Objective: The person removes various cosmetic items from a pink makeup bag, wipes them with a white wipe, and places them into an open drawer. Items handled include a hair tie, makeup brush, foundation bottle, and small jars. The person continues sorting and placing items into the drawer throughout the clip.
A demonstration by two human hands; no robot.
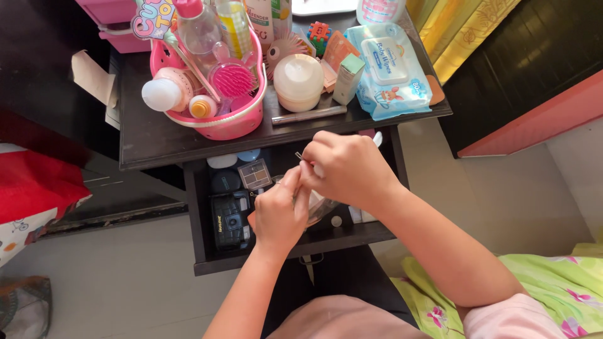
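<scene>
Over the open drawer (207,251) of a small dark bench (151,138), both hands are bunched up together. The right hand (348,169) is curled, fingertips pinching a thin metal tool (300,156), looks like tweezers or a clipper but it's too small to be sure. The left hand (279,216) is closed loosely, fingers tucked up right against the right one, touching it. So whatever fiddly job this is, I'd say it's mid-way: tool out and in use, drawer not shut yet. In the drawer there's an eyeshadow palette (255,174) and a black camera (230,220). Up top sit 1 pink basket (220,125) of bottles, a round cream jar (298,81) and a pack of wipes (389,69).
</scene>
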